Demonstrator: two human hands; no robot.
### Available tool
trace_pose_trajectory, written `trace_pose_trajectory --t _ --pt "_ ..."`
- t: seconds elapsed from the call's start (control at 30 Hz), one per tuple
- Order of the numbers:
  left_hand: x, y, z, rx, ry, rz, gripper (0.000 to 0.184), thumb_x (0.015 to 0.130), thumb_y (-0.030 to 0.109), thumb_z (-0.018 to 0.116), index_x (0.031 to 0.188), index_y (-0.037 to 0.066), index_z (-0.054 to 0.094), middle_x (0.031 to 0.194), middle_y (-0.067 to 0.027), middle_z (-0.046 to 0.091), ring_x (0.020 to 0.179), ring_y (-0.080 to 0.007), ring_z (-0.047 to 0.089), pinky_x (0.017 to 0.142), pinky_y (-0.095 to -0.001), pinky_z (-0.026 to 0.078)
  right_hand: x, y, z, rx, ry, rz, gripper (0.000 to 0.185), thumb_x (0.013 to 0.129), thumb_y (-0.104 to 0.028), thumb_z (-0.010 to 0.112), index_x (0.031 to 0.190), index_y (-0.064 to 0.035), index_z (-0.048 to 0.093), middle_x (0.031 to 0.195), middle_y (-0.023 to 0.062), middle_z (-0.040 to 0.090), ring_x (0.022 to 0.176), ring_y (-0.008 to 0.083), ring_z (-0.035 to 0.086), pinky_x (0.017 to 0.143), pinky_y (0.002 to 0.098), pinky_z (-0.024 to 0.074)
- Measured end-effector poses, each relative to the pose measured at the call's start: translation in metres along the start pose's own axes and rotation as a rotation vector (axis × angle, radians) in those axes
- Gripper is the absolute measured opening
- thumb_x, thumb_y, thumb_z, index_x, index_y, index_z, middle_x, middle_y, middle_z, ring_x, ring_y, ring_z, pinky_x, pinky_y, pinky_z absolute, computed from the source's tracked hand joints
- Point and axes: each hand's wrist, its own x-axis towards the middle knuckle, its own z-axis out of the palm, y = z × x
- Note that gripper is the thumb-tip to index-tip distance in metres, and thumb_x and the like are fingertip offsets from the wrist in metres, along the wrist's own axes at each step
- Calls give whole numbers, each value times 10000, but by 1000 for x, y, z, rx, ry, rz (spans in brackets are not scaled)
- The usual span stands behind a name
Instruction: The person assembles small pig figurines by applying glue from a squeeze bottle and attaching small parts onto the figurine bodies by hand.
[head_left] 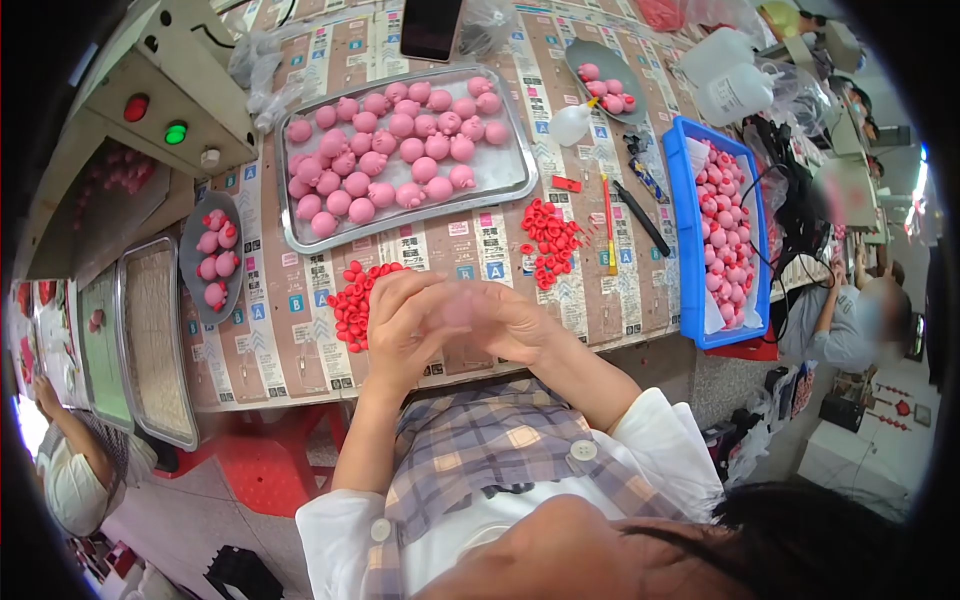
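Between my two hands, above the table's front edge, is a small round pink figure (457, 308), blurred and partly covered by fingers. My left hand (400, 318) is closed about its left side, fingers bent. From the other side my right hand (512, 322) closes on it with curled fingers. Just left of my left hand lies a heap of small red pieces (350, 312). Beyond my right hand is a pile of red ring-shaped pieces (552, 242). Behind them a metal tray (410, 222) carries many pink ball figures (412, 150).
At right stands a blue crate (690, 250) of pink figures with red parts. Grey dishes (196, 255) (622, 66) hold several more. A squeeze bottle (572, 124), brush (607, 225) and black pen (642, 218) lie nearby. A machine (165, 90) stands left; other people sit on both sides.
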Motion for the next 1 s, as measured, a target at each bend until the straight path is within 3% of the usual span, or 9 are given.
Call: trace_pose_trajectory --t 0.17,0.23,0.43,0.57,0.83,0.97,1.0 --pt "1 9 3 110 18 -28 392 553 104 707 919 56 577 951 -73 532 901 -254 478 789 -351 373 1 3 2 -309 111 -142 318 807 -146 556 1081 -9 469 1019 80 539 936 138 531 828 262 428" --pt "1 14 5 182 55 -30 461 505 37 681 953 72 578 959 -58 541 894 -248 484 793 -351 377 0 3 7 -395 149 -196 303 809 -129 550 1076 -6 475 1006 68 545 924 120 531 817 251 429" --pt "4 17 5 219 15 59 407 540 87 697 932 66 589 944 -54 547 882 -237 493 789 -345 378 -6 -11 10 -386 45 -103 336 807 -136 560 1100 10 483 1023 69 546 925 104 518 816 246 421" --pt "7 21 7 201 -21 60 395 557 86 690 935 60 579 953 -59 534 913 -241 482 820 -360 360 -9 -9 6 -438 26 -227 325 808 -141 562 1086 13 492 1016 60 546 928 102 513 804 244 427" --pt "15 23 11 156 -89 125 409 537 116 711 928 70 598 943 -57 550 880 -238 492 763 -338 395 -16 -29 -11 -731 -33 -183 348 743 -120 631 1051 -22 503 934 19 548 862 85 515 779 242 425" --pt "15 20 17 126 -143 74 486 548 107 709 1009 75 559 1022 -77 521 924 -256 473 792 -353 383 -20 -38 -9 -659 21 -75 369 730 -114 642 1059 -24 503 921 11 546 853 80 512 771 232 420" --pt "16 20 19 129 -156 44 520 553 105 708 1044 78 539 1045 -83 510 934 -263 468 800 -358 379 -19 -41 -11 -788 31 -123 365 734 -122 638 1061 -27 506 914 8 547 851 78 512 768 232 421"
